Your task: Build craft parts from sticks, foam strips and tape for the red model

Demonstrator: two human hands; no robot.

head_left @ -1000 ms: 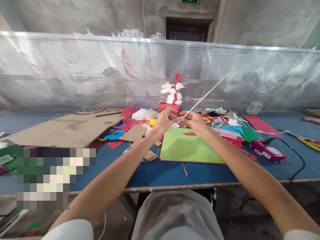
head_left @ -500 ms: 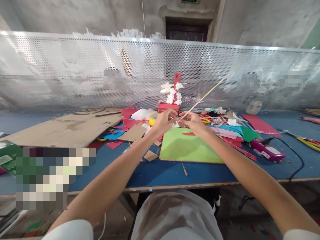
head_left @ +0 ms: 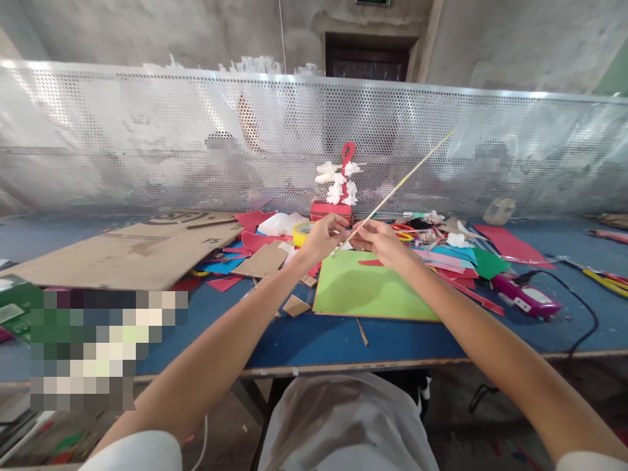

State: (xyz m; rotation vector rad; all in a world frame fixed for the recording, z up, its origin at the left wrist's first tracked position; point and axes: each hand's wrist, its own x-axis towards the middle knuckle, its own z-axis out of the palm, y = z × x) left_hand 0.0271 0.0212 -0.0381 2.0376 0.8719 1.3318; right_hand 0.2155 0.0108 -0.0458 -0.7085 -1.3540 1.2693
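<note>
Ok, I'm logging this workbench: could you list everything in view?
Thin stick: one, pale yellow, slanting up at centre
Sheet: one, light green, front centre
Model: one, red with white tufts, back centre
Tape roll: one, yellow, just left of centre
Paper scraps: many, mixed colours, across the middle
Cardboard sheet: one large, brown, left
Box: one, green, left edge
Corded device: one, purple, right
Container: one, clear, back right
Handled tools: count unclear, yellow and red, far right
Table: one, blue-topped, across the view
Perforated panel: one, silvery, behind table
Doorway: one, dark, top centre
Left hand: one, bare, at thin stick's lower part
Right hand: one, bare, holding thin stick
Sleeves: two, white, bottom corners
</note>
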